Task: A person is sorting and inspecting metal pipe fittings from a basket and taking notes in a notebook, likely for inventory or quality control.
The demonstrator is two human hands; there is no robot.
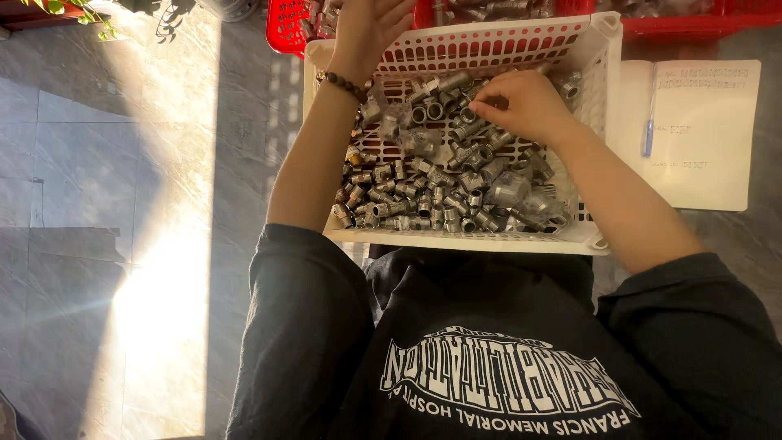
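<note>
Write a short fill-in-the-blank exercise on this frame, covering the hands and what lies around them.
1. The right hand reaches into the white perforated plastic basket full of small grey metal ____.
2. The left hand is raised over the basket's far rim, with a dark beaded ____ at its wrist.
3. On the open white notebook right of the basket lies a blue ____.

Missing words: fittings; bracelet; pen

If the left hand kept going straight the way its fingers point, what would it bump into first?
The left hand points away from the person, past the white basket's far wall. First in that line is probably the red crate behind it, though depth is hard to judge.
</note>
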